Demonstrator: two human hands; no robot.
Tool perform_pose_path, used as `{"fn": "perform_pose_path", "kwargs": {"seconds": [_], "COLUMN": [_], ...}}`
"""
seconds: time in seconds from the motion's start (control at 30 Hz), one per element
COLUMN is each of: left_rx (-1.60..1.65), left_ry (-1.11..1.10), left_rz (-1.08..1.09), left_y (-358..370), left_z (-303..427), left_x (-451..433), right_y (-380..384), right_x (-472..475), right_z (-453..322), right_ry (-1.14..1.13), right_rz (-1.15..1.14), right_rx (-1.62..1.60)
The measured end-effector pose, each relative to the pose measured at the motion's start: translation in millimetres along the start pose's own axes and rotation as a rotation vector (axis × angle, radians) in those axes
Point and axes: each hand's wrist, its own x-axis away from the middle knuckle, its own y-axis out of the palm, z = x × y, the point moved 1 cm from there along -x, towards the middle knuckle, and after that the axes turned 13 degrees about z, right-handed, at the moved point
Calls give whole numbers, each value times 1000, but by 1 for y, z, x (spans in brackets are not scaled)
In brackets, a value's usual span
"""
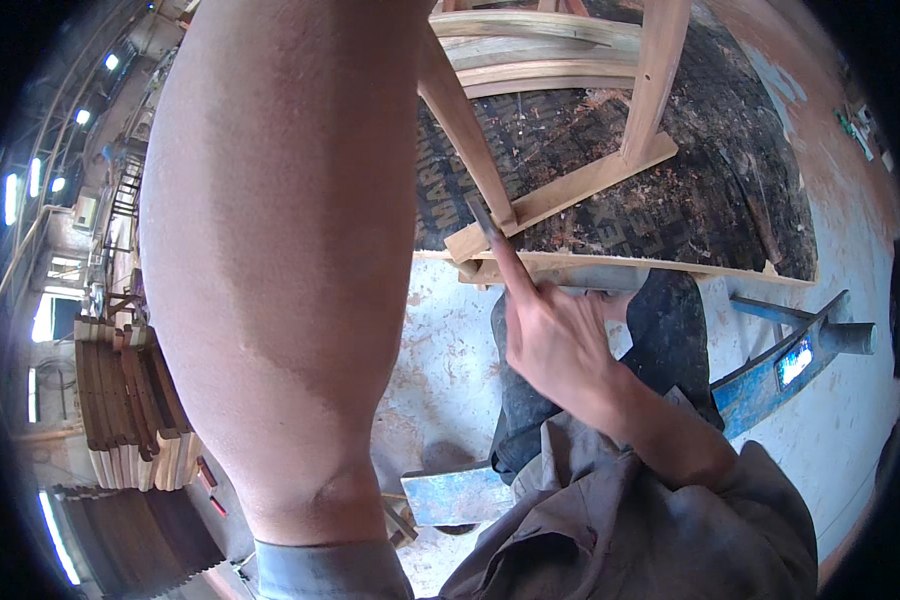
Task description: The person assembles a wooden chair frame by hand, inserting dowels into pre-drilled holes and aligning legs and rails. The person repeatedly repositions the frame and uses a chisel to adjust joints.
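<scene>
My right hand [570, 349] is at the near edge of the plywood tabletop. Its index finger lies stretched along a narrow, flat, dark tool [481, 217], and the other fingers are curled, their grip partly hidden. The tool's tip is beside the foot of a slanting wooden leg [476, 142]. That leg and a thicker wooden upright [656, 75] meet a light wooden rail [570, 191], whose left end lies close to the table edge. My left forearm [285, 262] rises large and close to the camera; the left hand is out of view past the top.
Curved wooden pieces [547, 71] lie at the back of the black, debris-strewn plywood tabletop [720, 202]. A blue-painted metal stand [757, 386] is at the right, and a worn blue board [454, 496] is low down. Stacked wooden parts [131, 397] stand at the left.
</scene>
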Motion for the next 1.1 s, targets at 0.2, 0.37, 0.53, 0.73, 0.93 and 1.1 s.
{"fn": "perform_pose_path", "kwargs": {"seconds": [0.2, 0.37, 0.53, 0.73, 0.93, 1.1], "left_rx": [-163, -251, -309, -265, -151, -132], "left_ry": [286, 424, 473, 488, 365, 479], "left_rz": [256, 577, 492, 421, 597, 387], "left_y": [5, 48, 26, 23, 50, 27], "left_z": [-25, -38, -39, -34, -24, -29], "left_x": [9, 48, 44, 26, 27, 39], "right_y": [-13, 8, -15, -10, 7, -19], "right_x": [26, 5, 37, 20, -3, 38], "right_z": [5, 3, 3, 2, 8, 4], "right_ry": [-98, -70, -66, -73, -64, -49], "right_rz": [-26, 105, -12, -48, 18, -75], "right_rx": [126, 125, 132, 83, 14, 40]}}
